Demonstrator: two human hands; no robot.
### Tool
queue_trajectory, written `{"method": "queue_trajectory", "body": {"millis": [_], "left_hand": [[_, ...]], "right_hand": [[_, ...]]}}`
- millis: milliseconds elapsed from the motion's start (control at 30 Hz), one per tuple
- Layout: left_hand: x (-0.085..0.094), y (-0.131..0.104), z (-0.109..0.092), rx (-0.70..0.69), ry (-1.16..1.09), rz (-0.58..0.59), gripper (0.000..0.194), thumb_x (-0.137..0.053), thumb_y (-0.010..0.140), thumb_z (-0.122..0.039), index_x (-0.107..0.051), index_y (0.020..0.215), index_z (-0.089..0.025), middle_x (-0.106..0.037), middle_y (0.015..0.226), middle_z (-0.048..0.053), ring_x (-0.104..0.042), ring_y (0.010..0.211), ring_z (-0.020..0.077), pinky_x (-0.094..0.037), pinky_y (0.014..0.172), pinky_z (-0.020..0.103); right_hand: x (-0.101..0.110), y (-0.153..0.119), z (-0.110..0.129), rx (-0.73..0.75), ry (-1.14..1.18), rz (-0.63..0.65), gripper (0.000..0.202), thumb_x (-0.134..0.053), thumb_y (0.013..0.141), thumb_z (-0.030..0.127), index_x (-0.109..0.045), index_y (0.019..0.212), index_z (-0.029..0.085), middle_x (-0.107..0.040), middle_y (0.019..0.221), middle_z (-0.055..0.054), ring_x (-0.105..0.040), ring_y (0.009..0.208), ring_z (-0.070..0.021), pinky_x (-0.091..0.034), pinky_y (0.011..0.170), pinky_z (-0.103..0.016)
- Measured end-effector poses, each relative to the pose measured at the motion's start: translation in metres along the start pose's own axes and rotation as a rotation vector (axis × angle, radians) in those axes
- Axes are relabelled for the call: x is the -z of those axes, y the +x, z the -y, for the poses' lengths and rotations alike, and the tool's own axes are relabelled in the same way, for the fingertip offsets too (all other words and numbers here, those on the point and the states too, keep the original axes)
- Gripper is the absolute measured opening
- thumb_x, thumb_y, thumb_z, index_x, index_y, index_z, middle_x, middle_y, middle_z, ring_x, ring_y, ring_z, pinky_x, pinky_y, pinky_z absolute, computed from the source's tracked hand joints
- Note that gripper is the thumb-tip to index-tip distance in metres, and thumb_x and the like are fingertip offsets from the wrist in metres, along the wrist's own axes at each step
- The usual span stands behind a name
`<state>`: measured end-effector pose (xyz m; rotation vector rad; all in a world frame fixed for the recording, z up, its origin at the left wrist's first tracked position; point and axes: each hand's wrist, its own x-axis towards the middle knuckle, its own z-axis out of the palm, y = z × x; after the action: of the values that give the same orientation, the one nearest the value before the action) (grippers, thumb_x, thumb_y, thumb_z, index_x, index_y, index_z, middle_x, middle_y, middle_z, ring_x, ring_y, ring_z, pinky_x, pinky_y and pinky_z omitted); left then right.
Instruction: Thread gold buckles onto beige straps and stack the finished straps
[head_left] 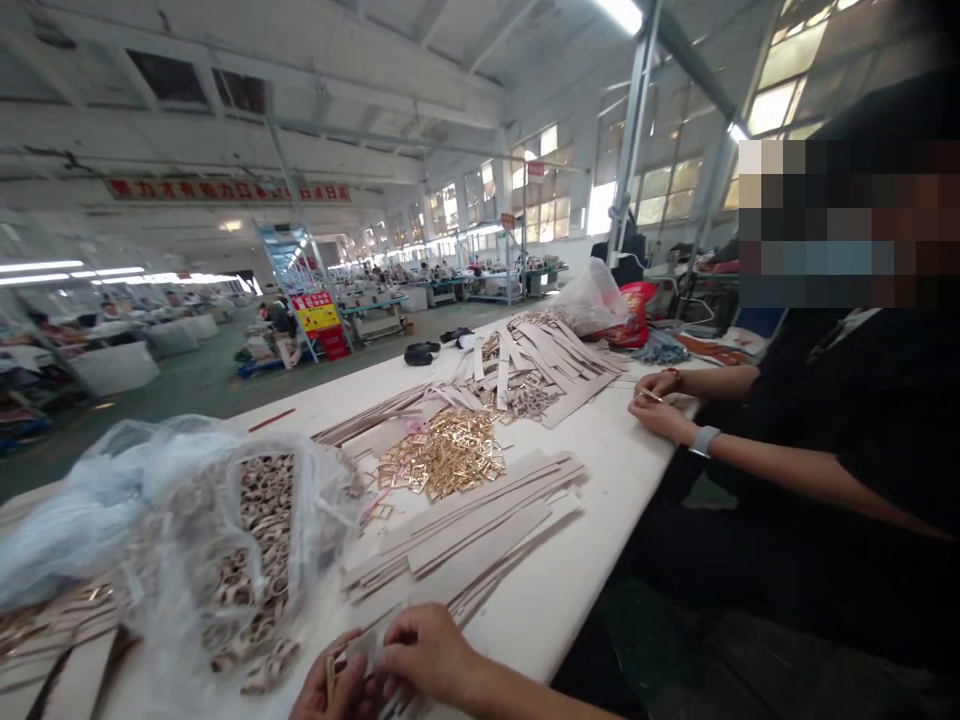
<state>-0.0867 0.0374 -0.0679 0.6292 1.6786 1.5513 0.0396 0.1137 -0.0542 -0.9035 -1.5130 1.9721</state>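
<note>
Hands at the near edge of a long white table

Hands come first, right at the bottom of the view. The left hand [330,693] and the right hand [424,652] sit close together, and their fingers pinch a small beige strap piece [358,652] between them. The piece is at the near edge of the white table [622,470].

Just to the left lies a clear plastic bag [225,540] full of little beige loops. Just past the hands lies a stack of long flat beige strips [465,535]. Behind the strips sits a shiny heap of gold buckles [442,462].

Farther up the table there is a bigger pile of strips [544,365], then another plastic bag [592,298] and a red bag [636,310].

On the right a person in dark clothes sits at the table. That person's hands [660,400] rest on the table edge, well apart from the near hands.

Far off, the room is a big work hall with a grey floor [202,385], rows of tables, a red and yellow sign [319,320], a red banner [225,190], tall windows [540,185] and long lights on the ceiling.
</note>
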Motion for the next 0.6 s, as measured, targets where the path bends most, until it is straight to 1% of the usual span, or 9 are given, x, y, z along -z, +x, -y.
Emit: {"method": "queue_trajectory", "body": {"millis": [67, 100, 133, 200, 267, 333, 433, 533, 600], "left_hand": [[0.001, -0.007, -0.003, -0.017, -0.002, 0.043, 0.056, -0.077, 0.055, -0.051, -0.058, 0.099, -0.022, -0.065, 0.068, -0.003, -0.062, 0.056, 0.0159, -0.050, 0.051, 0.025], [0.001, -0.010, -0.005, -0.018, -0.001, 0.100, 0.054, -0.078, 0.056, -0.047, -0.058, 0.099, -0.020, -0.063, 0.066, -0.004, -0.061, 0.055, 0.0150, -0.049, 0.050, 0.024], [0.001, -0.013, -0.007, -0.038, -0.008, 0.123, 0.051, -0.076, 0.059, -0.046, -0.057, 0.098, -0.019, -0.061, 0.064, -0.005, -0.060, 0.054, 0.0139, -0.048, 0.050, 0.023], [0.001, -0.014, -0.007, -0.050, -0.021, 0.185, 0.045, -0.073, 0.065, -0.044, -0.056, 0.098, -0.019, -0.060, 0.065, -0.005, -0.060, 0.055, 0.0133, -0.046, 0.049, 0.022], [0.001, -0.014, -0.005, -0.040, -0.025, 0.230, 0.041, -0.070, 0.068, -0.043, -0.055, 0.098, -0.019, -0.061, 0.066, -0.004, -0.061, 0.055, 0.0130, -0.045, 0.049, 0.021], [0.001, -0.013, -0.003, -0.027, -0.017, 0.247, 0.039, -0.068, 0.071, -0.042, -0.055, 0.098, -0.019, -0.061, 0.067, -0.004, -0.061, 0.055, 0.0127, -0.044, 0.048, 0.021], [0.002, -0.014, -0.001, -0.026, 0.010, 0.240, 0.038, -0.068, 0.071, -0.041, -0.055, 0.099, -0.019, -0.060, 0.068, -0.004, -0.061, 0.053, 0.0124, -0.044, 0.046, 0.020], [0.001, -0.015, -0.001, -0.030, 0.022, 0.255, 0.039, -0.070, 0.068, -0.042, -0.055, 0.096, -0.019, -0.059, 0.065, -0.004, -0.060, 0.052, 0.0129, -0.045, 0.045, 0.021], [0.001, -0.015, -0.003, -0.034, 0.042, 0.267, 0.039, -0.070, 0.068, -0.042, -0.055, 0.095, -0.018, -0.059, 0.064, -0.004, -0.061, 0.051, 0.0131, -0.043, 0.043, 0.020]], "right_hand": [[-0.001, -0.008, 0.003, -0.025, 0.039, -0.016, 0.012, -0.064, 0.060, 0.021, -0.055, 0.068, 0.018, -0.056, 0.047, 0.006, -0.055, 0.042, -0.0119, -0.044, 0.042, -0.021], [0.000, -0.011, 0.003, -0.012, 0.039, -0.027, 0.017, -0.066, 0.060, 0.021, -0.055, 0.073, 0.019, -0.057, 0.047, 0.007, -0.056, 0.042, -0.0123, -0.045, 0.042, -0.022], [0.003, -0.014, 0.003, -0.002, 0.017, -0.035, 0.019, -0.067, 0.061, 0.023, -0.055, 0.074, 0.018, -0.057, 0.048, 0.007, -0.057, 0.044, -0.0123, -0.045, 0.044, -0.022], [0.010, -0.015, 0.001, 0.076, -0.046, -0.053, 0.017, -0.067, 0.064, 0.028, -0.057, 0.073, 0.017, -0.060, 0.055, 0.004, -0.059, 0.050, -0.0115, -0.047, 0.049, -0.021], [0.015, -0.012, -0.002, 0.127, -0.077, -0.044, 0.018, -0.067, 0.068, 0.033, -0.060, 0.073, 0.017, -0.062, 0.059, 0.002, -0.059, 0.053, -0.0112, -0.047, 0.052, -0.021], [0.016, -0.011, -0.005, 0.146, -0.071, -0.025, 0.021, -0.066, 0.070, 0.036, -0.061, 0.076, 0.017, -0.063, 0.061, 0.001, -0.060, 0.054, -0.0120, -0.048, 0.053, -0.023], [0.016, -0.011, -0.007, 0.158, -0.048, -0.007, 0.023, -0.065, 0.071, 0.038, -0.061, 0.079, 0.017, -0.062, 0.062, 0.001, -0.061, 0.054, -0.0134, -0.049, 0.052, -0.024], [0.018, -0.014, -0.005, 0.216, -0.088, -0.024, 0.023, -0.064, 0.072, 0.039, -0.059, 0.077, 0.017, -0.062, 0.080, -0.002, -0.061, 0.054, -0.0122, -0.050, 0.050, -0.024], [0.020, -0.014, 0.000, 0.304, -0.197, -0.034, 0.021, -0.063, 0.075, 0.038, -0.059, 0.074, 0.017, -0.060, 0.089, -0.004, -0.059, 0.056, -0.0106, -0.049, 0.051, -0.024]]}}
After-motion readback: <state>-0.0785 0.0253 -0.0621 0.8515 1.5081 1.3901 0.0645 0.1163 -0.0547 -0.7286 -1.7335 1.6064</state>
